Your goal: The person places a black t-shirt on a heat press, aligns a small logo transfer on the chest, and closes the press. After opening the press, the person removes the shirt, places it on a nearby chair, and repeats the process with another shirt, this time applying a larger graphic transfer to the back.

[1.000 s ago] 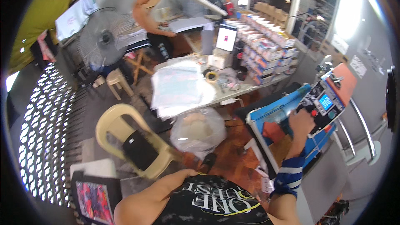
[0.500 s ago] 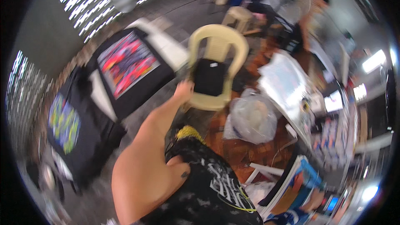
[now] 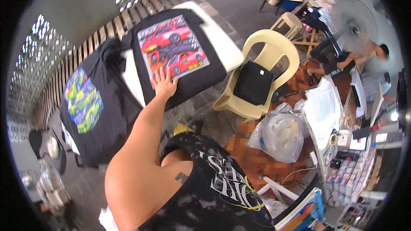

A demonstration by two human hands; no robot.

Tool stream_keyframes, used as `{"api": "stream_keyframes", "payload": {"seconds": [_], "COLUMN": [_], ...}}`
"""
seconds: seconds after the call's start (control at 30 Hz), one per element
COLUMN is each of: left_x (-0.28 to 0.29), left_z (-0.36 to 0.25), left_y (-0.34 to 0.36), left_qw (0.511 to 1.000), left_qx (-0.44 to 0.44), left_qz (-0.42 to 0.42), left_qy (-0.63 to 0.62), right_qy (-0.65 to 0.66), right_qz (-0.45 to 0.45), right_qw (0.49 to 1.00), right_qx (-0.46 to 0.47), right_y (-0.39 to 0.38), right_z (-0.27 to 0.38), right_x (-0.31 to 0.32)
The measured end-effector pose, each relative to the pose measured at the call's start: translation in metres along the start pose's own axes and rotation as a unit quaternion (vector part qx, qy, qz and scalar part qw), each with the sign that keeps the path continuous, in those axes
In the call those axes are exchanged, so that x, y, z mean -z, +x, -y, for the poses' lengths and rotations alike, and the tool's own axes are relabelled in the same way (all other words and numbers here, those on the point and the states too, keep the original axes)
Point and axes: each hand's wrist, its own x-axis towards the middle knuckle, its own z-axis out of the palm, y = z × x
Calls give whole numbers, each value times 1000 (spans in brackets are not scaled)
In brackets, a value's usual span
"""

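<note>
My left hand (image 3: 165,84) lies with fingers spread on the lower edge of a printed panel on a black T-shirt (image 3: 201,79). The panel's colourful print (image 3: 173,47) shows red cars. This shirt is laid flat over a white board (image 3: 222,45). To its left hangs a second black T-shirt (image 3: 115,102), with a green and blue car print (image 3: 83,100). A cream plastic chair (image 3: 280,45) stands right of my hand, with a folded black cloth (image 3: 253,83) on its seat. My right hand does not show.
Beyond the chair stands a cream stool (image 3: 287,23). A clear plastic bag (image 3: 282,134) rests on the wooden floor (image 3: 239,145). Another person (image 3: 364,57) sits at the far right near a fan (image 3: 354,28). A cluttered table (image 3: 342,162) runs down the right side.
My left hand has moved from beside the cream chair leftward onto the black T-shirt. The whole view has turned, so the chair and shirts appear farther right.
</note>
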Motion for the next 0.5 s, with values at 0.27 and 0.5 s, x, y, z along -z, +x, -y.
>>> {"api": "stream_keyframes", "payload": {"seconds": [0.27, 0.5], "left_x": [31, -14], "left_z": [12, -176], "left_y": [7, 29], "left_qw": [999, 959], "left_qx": [10, -275], "left_qz": [52, -69], "left_qy": [-2, 28], "right_qy": [6, 28], "right_qz": [11, -44], "right_qw": [999, 991], "right_qx": [-33, -121], "right_y": [-6, -33], "right_z": [-1, 11], "right_x": [-70, -52]}}
